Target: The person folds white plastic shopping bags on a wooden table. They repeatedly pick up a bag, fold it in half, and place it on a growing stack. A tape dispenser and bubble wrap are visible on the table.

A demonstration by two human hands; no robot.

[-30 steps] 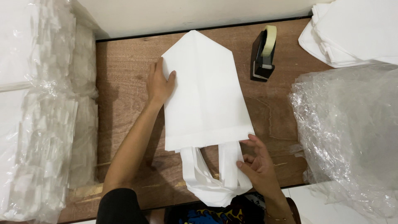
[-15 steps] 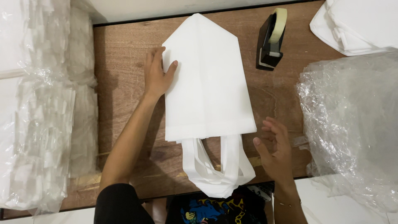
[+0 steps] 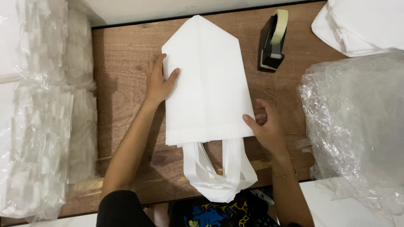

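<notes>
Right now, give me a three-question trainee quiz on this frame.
1. True or false: the left hand lies flat against the left edge of the white bag.
2. What stands on the wooden table beyond the bag's right side? A) scissors B) black tape dispenser C) stapler
3. Which way do the bag's handles point: toward the person or away?

Key: 1 true. 2 B, the black tape dispenser. 3 Toward the person; the right hand touches the bag's right edge just above them.
</notes>
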